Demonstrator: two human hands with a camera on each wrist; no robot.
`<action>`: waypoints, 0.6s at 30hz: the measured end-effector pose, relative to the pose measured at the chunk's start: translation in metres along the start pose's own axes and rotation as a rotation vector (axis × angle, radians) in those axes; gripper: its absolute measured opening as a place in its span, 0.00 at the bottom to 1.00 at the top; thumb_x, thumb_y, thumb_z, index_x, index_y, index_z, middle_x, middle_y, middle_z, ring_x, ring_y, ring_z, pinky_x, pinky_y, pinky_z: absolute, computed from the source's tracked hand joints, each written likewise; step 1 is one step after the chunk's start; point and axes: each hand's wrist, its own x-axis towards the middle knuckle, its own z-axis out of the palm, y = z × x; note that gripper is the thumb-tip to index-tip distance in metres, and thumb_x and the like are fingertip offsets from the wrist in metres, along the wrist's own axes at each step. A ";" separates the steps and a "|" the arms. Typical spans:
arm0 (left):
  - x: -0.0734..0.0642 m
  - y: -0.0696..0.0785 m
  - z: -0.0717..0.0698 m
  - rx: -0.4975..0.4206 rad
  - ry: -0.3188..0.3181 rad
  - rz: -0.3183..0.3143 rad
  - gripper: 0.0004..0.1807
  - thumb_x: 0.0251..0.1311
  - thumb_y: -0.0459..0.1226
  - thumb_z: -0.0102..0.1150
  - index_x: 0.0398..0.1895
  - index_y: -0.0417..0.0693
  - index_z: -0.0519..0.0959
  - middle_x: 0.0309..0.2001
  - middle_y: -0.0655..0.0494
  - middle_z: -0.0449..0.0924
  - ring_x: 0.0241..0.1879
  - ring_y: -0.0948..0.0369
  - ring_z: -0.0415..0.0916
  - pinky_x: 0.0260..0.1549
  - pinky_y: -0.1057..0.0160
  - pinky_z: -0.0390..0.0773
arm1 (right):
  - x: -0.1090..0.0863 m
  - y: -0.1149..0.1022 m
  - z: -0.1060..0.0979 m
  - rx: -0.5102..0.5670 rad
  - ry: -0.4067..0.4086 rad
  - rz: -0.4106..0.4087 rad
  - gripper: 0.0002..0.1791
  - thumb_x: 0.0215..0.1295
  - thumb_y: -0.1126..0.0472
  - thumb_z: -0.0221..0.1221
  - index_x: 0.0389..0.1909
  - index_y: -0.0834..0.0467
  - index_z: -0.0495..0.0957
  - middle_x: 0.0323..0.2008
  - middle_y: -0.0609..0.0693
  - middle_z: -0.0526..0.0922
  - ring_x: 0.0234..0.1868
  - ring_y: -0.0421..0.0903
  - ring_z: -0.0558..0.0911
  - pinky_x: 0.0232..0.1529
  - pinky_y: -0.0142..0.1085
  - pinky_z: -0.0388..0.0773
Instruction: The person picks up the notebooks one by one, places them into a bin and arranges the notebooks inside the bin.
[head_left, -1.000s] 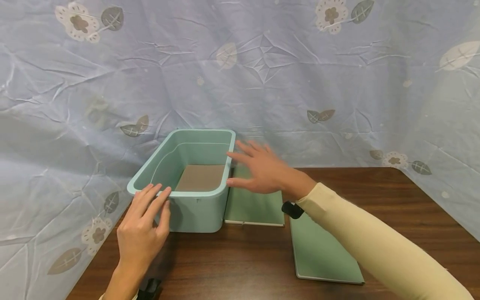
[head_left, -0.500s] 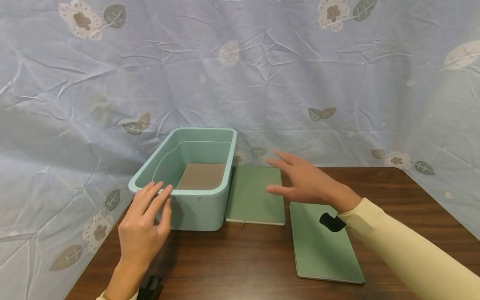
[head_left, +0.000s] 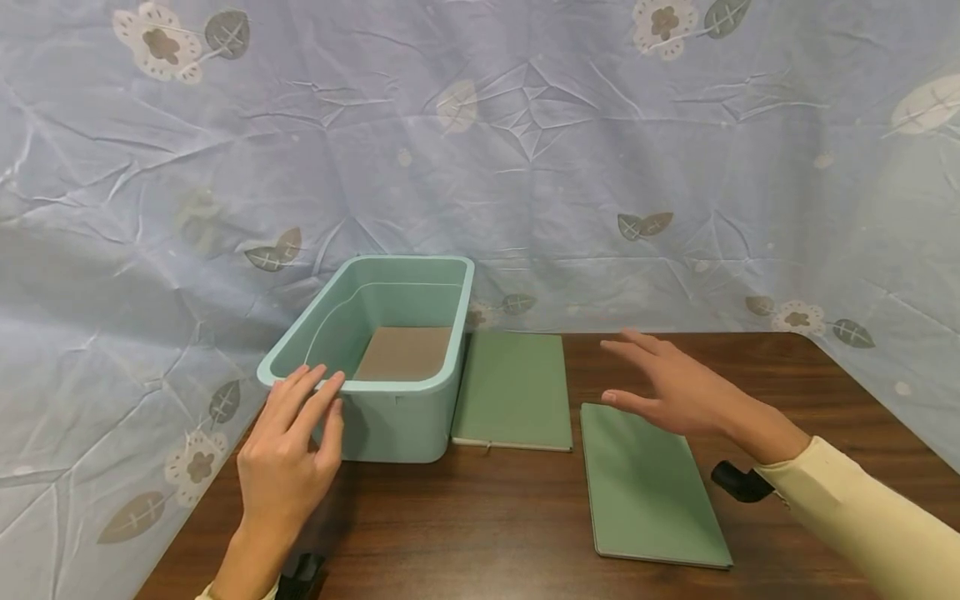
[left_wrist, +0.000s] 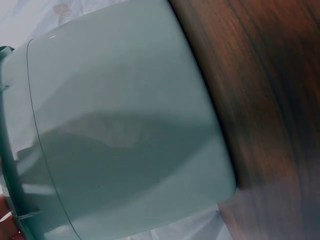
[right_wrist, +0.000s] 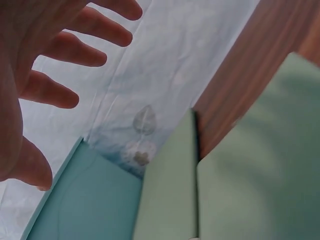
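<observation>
A pale teal plastic bin (head_left: 393, 425) stands on the left of the table, and a flat brownish rectangle (head_left: 405, 354) covers part of its floor. The fingertips of my left hand (head_left: 281, 458) rest on the bin's near rim. In the left wrist view the bin's outer wall (left_wrist: 125, 125) fills most of the picture. My right hand (head_left: 678, 387) hovers with spread fingers, holding nothing, over the far end of a green hardcover notebook (head_left: 648, 500). A second green notebook (head_left: 513, 392) lies flat along the bin's right side. The right wrist view shows the spread fingers (right_wrist: 90, 52).
The dark wood table (head_left: 480, 517) reaches back to a light blue curtain (head_left: 540, 167) with flowers and leaves. Bare wood shows between the bin and the table's front, and at the far right. A black strap (head_left: 742, 482) is on the right wrist.
My right hand has moved right, away from the bin, across the first notebook to above the second one. The left hand stays at the rim. Bin and notebooks keep their places.
</observation>
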 end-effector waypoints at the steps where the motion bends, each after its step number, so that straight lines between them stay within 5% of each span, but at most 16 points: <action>1: 0.000 0.000 0.000 -0.001 0.000 0.001 0.15 0.58 0.33 0.61 0.48 0.45 0.87 0.48 0.44 0.86 0.52 0.43 0.81 0.66 0.50 0.73 | -0.004 0.003 0.000 0.002 0.000 0.012 0.43 0.64 0.27 0.49 0.76 0.42 0.57 0.78 0.54 0.52 0.75 0.62 0.59 0.66 0.63 0.66; 18: 0.003 0.003 0.003 -0.018 0.036 0.010 0.15 0.54 0.30 0.61 0.46 0.43 0.87 0.45 0.43 0.87 0.48 0.41 0.82 0.67 0.56 0.72 | -0.048 0.040 -0.005 0.108 0.027 0.110 0.41 0.68 0.33 0.51 0.76 0.47 0.57 0.76 0.61 0.56 0.74 0.67 0.59 0.62 0.68 0.63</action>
